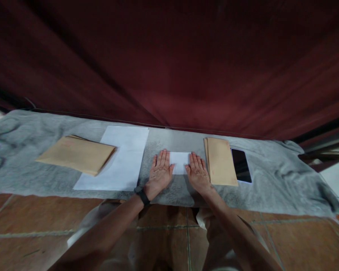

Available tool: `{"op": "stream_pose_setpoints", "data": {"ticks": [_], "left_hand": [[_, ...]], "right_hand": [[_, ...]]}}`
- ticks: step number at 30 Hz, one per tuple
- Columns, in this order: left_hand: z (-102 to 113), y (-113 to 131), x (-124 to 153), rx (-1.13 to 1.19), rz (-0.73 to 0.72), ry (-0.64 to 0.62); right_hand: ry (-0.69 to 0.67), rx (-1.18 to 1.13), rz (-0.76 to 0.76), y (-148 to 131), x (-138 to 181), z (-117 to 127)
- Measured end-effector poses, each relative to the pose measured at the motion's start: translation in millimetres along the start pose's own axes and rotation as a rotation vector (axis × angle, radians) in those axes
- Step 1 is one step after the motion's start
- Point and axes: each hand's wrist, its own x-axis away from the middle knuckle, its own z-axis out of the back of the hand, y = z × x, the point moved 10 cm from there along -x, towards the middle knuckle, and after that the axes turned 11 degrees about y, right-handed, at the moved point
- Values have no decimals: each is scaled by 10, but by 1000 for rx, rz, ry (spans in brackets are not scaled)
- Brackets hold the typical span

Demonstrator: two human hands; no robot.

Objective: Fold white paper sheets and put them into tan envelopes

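Observation:
A small white piece of paper (180, 162), seemingly folded, lies flat in front of me between my two hands. My left hand (161, 171) is flat with its fingers stretched forward, pressing on the paper's left end. On the right end rests my right hand (197, 171), also flat, its fingers pointing away from me. Both thumbs turn inward over the paper. The paper's two ends are covered by the hands. Close to my right hand lie brown envelopes (222, 162); left of my left hand are large white sheets (127, 158).
A grey cloth (169, 135) covers the narrow work surface. More brown envelopes (76, 154) overlap the white sheets at left. A phone (241, 165) with a dark screen lies beside the right envelopes. Behind hangs a dark red curtain (169, 67); the floor (169, 241) is tiled.

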Motion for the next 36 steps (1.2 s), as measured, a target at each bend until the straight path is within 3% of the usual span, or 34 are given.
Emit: {"op": "stream_pose_setpoints", "data": {"ticks": [8,11,15,17,20,25,36], "left_hand": [[127,-177,7,-69,23,82],[206,0,2,13,-63,129],[170,452,127,168,-325,54],[126,563,191,181,-380,20],[70,592,225,158,-395,-5],[80,585,235,161,-432,-25],[93,797,391,204,-595,-79]], "right_hand": [[-45,36,-28,33,7,-43],[-60,37,-43,38,5,-38],[-87,9,-59,54,-8,-36],[-100,-20,-69,62,-27,-26],[-136,-97,-35,1,-46,4],[-237,-254,153,-234,64,57],[-320,-225,50,17,-98,-108]]}}
